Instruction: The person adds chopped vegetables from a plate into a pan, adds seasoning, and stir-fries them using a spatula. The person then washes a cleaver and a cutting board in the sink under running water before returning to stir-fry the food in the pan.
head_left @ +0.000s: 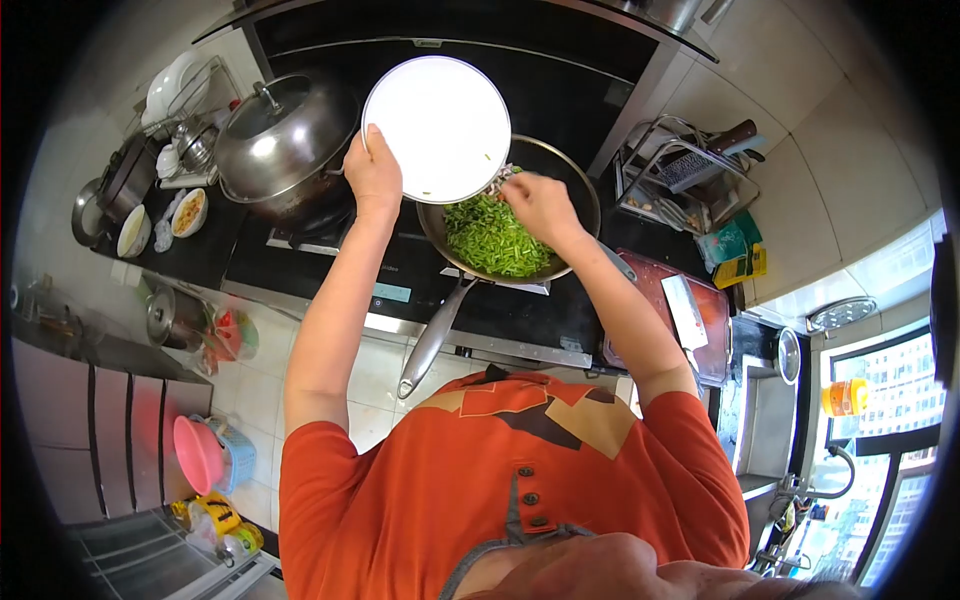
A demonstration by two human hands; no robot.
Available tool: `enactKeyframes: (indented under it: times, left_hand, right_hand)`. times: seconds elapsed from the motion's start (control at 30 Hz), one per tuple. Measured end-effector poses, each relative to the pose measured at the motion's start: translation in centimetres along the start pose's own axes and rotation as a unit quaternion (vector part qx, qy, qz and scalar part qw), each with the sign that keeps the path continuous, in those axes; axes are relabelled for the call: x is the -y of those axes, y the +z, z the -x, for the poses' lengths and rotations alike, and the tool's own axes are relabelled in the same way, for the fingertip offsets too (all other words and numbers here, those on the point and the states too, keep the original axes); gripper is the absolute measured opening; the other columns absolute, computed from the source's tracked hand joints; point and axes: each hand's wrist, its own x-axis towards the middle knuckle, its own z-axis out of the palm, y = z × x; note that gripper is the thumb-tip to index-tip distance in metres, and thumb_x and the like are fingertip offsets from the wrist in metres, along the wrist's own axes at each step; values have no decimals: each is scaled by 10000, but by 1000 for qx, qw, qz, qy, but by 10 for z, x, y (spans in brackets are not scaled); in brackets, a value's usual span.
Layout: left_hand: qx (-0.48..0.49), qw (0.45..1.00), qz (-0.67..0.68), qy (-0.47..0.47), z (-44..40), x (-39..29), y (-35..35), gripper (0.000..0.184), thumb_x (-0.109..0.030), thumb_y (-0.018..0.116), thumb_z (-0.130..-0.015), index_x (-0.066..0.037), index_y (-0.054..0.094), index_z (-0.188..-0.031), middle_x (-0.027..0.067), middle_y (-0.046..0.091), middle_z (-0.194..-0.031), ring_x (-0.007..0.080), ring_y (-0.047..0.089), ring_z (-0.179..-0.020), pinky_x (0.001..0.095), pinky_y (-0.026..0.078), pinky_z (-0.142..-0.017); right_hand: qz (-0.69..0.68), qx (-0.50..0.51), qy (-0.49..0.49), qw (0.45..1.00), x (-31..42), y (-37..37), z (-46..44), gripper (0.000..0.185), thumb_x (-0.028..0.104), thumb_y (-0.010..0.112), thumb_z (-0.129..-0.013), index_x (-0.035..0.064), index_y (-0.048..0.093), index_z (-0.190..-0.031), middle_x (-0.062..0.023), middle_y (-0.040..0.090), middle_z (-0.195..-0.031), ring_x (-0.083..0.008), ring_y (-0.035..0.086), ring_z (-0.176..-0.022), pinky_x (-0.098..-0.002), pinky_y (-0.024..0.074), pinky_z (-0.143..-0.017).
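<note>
A lidded pot [278, 148] blocks my left and a white dish [437, 130] overhangs the pan [585, 195] at far left; stovetop [515, 318] right of the handle [437, 335] offers me room.

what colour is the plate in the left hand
The plate in the left hand is white, seen best in the head view.

I'm seeing a round white dish [437, 128] tilting over the dark pan [584, 192], w/ a couple green bits clinging; chopped greens [497, 238] are lying in pan, pinkish pcs [498, 184] sitting nr dish edge.
</note>
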Motion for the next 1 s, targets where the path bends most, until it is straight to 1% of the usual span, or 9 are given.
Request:
enactKeyframes:
  times: [0.03, 0.07, 0.1, 0.23, 0.4, 0.53, 0.63, 0.87, 1.0]
  left_hand:
    - [8, 1000, 1, 3, 2, -4, 4, 376, -245, 402, -985, 61, 597, -1085, 227, 664, -949, 326, 652, -901, 374, 494, -807]
    - [24, 989, 100, -102, 8, -9, 10, 390, -254, 398, -993, 72, 569, -1121, 190, 648, -1021, 285, 639, -945, 368, 491, -827]
    - [43, 957, 195, -209, 15, -15, 16, 409, -264, 394, -1000, 84, 540, -1157, 153, 633, -1093, 245, 627, -989, 362, 487, -847]
    - [138, 916, 248, -284, 42, -34, 48, 394, -251, 405, -1008, 67, 480, -1230, 168, 583, -1195, 254, 595, -1068, 368, 474, -915]
    - [319, 856, 272, -303, 91, -89, 87, 395, -260, 456, -995, 42, 470, -1250, 147, 585, -1188, 226, 592, -1062, 368, 492, -892]
    - [492, 808, 213, -244, 134, -124, 117, 501, -328, 493, -979, -2, 397, -1346, 119, 553, -1205, 191, 582, -1032, 362, 503, -837]
    - [591, 740, 207, -248, 170, -144, 145, 547, -276, 513, -975, -33, 307, -1420, 185, 476, -1308, 254, 548, -1114, 396, 500, -860]
    - [700, 583, 226, -344, 303, -169, 225, 372, -244, 473, -989, -51, 437, -1306, 187, 625, -1086, 273, 665, -896, 359, 565, -731]
    - [715, 525, 200, -415, 378, -159, 248, 341, -256, 461, -994, -40, 489, -1257, 172, 640, -1034, 259, 670, -865, 356, 568, -715]
  right_hand:
    - [-163, 6, 130, 978, 9, -11, 0, 343, 269, 574, -907, -50, 621, -1023, -197, 671, -825, -291, 681, -644, -349, 542, -597]
    - [-285, 13, 186, 940, 6, -16, 2, 438, 290, 556, -926, -85, 536, -1151, -191, 666, -864, -244, 692, -663, -311, 552, -571]
    - [-376, 14, 186, 907, 12, -24, 7, 429, 264, 541, -931, -88, 499, -1173, -183, 658, -880, -243, 685, -653, -303, 551, -557]
    - [-528, -76, 229, 814, 13, -43, 33, 338, 186, 464, -966, -58, 437, -1198, -140, 632, -797, -207, 651, -645, -293, 544, -544]
    - [-456, -227, 259, 821, -14, -83, 98, 236, 80, 437, -908, -80, 495, -1073, -163, 627, -797, -219, 625, -562, -297, 494, -454]
    - [-425, -322, 308, 788, -33, -139, 177, 230, 111, 445, -909, -70, 530, -1022, -143, 626, -796, -192, 615, -583, -291, 495, -477]
    - [-386, -418, 344, 747, -65, -176, 249, 266, 172, 475, -925, -27, 559, -1080, -78, 614, -805, -149, 587, -637, -285, 505, -532]
    - [-307, -528, 460, 645, -198, -257, 438, 248, 198, 388, -994, -12, 493, -1075, -142, 632, -797, -177, 612, -560, -266, 506, -464]
    - [-211, -541, 484, 655, -280, -261, 509, 264, 191, 361, -998, -26, 484, -1086, -146, 640, -747, -183, 614, -495, -254, 479, -389]
